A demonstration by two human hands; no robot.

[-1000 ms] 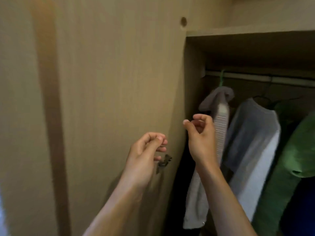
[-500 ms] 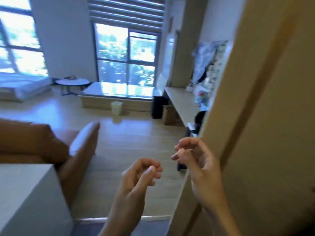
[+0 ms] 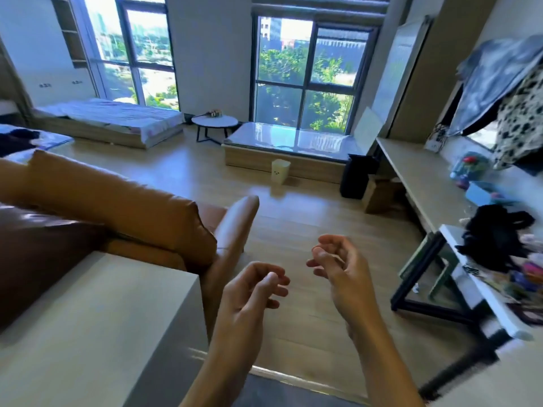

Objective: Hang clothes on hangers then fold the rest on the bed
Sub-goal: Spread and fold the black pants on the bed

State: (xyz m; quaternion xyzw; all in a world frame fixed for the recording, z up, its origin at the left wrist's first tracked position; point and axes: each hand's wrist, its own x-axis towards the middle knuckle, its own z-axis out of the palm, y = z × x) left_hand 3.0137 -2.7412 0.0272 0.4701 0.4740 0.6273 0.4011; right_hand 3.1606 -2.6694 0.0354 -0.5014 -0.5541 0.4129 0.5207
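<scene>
My left hand [image 3: 249, 298] and my right hand [image 3: 340, 271] hover side by side over the wooden floor, low in the middle of the view. Both have loosely curled fingers and hold nothing. A bed [image 3: 117, 118] with a pale cover lies far off under the left window. At the left edge sits another bed corner [image 3: 55, 141] with dark clothes [image 3: 14, 141] on it. The wardrobe and its hangers are out of sight.
A brown leather sofa [image 3: 123, 207] and a pale cabinet top [image 3: 88, 327] fill the left. A long desk [image 3: 423, 177] with clutter and a small white table [image 3: 484, 292] with dark clothing line the right. A round side table [image 3: 214, 121] and a small bin [image 3: 280, 171] stand ahead.
The view has swung left from the open wardrobe with hung clothes to the room. Both hands came away from the wardrobe and stay empty and loosely curled.
</scene>
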